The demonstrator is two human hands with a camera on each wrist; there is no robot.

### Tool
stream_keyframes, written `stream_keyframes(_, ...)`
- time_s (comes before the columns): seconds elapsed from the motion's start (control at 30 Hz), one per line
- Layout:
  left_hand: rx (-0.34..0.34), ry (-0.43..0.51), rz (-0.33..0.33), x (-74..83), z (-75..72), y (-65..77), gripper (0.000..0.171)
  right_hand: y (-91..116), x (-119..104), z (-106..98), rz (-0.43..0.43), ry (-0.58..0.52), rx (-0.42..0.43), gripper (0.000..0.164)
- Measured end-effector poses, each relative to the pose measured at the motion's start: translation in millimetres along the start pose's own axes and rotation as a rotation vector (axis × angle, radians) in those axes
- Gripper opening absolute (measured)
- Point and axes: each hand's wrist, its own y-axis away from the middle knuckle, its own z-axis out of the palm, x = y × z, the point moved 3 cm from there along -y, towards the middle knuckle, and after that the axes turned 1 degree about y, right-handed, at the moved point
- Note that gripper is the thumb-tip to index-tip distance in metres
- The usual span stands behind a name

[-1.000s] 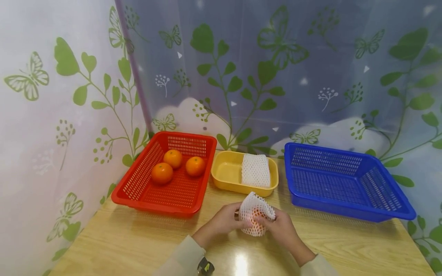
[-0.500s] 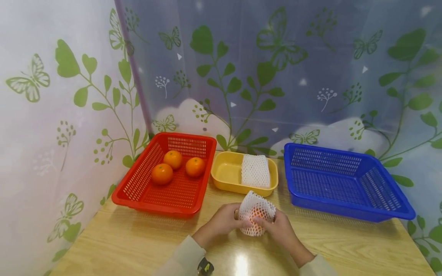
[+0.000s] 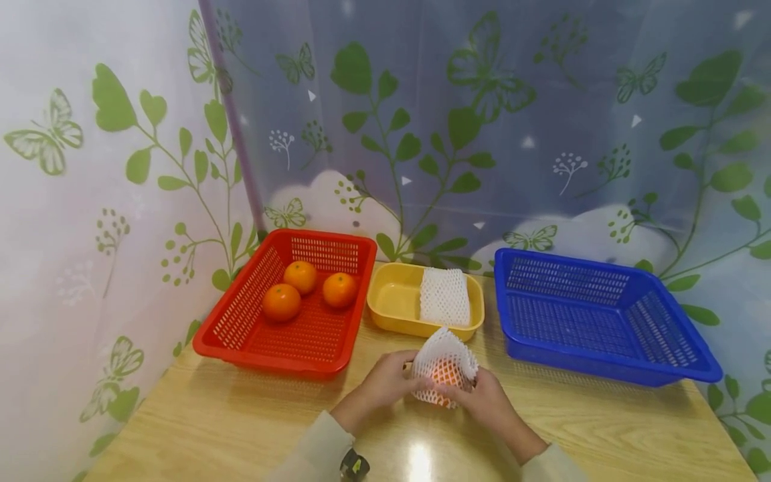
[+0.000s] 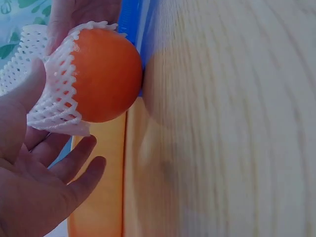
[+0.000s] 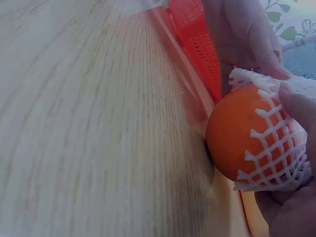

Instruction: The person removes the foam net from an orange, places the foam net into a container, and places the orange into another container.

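Both hands hold a white foam fruit net (image 3: 430, 358) with an orange (image 4: 106, 76) partly inside it, just above the table in the head view. My left hand (image 3: 388, 381) grips the net from the left, thumb on the near side. From the right, my right hand (image 3: 484, 399) holds it, its thumb pressing the mesh over the fruit. The orange's lower part sticks out bare from the net in both wrist views; mesh covers the rest. Behind the hands, another flattened foam net (image 3: 444, 296) lies in a yellow tray (image 3: 391, 326).
A red basket (image 3: 271, 361) with several holes in its walls stands at the left, bearing three oranges (image 3: 282, 302). At the right stands a blue basket (image 3: 578, 355). The wooden table (image 3: 241, 428) meets a patterned curtain (image 3: 409, 100) at the back.
The net's top has risen and stands more peaked, and the bare orange shows below its lower edge. Both hands keep hold and have shifted only slightly.
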Motion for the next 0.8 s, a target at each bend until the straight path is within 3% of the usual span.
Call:
stream_keyframes(0.13, -0.045, -0.002, -0.007, -0.8, 0.0, -0.2, 0.058, -0.3, -2.8, -1.7, -0.01, 0.028, 0.004, 0.041)
stream_keyframes(0.37, -0.118, 0.048, -0.02, -3.9, 3.5, -0.4, 0.058, 1.2, -3.3, -2.1, -0.008, 0.007, 0.031, 0.04)
stream_keyframes(0.63, -0.133, 0.031, 0.017, -2.1, 5.6, -1.2, 0.052, 2.5, -7.2, -2.2, -0.034, -0.02, 0.118, 0.028)
stream_keyframes(0.8, -0.113, 0.004, -0.005, -3.9, 4.7, -0.6, 0.049, 1.8, -7.1, -0.7, -0.031, -0.057, 0.075, 0.043)
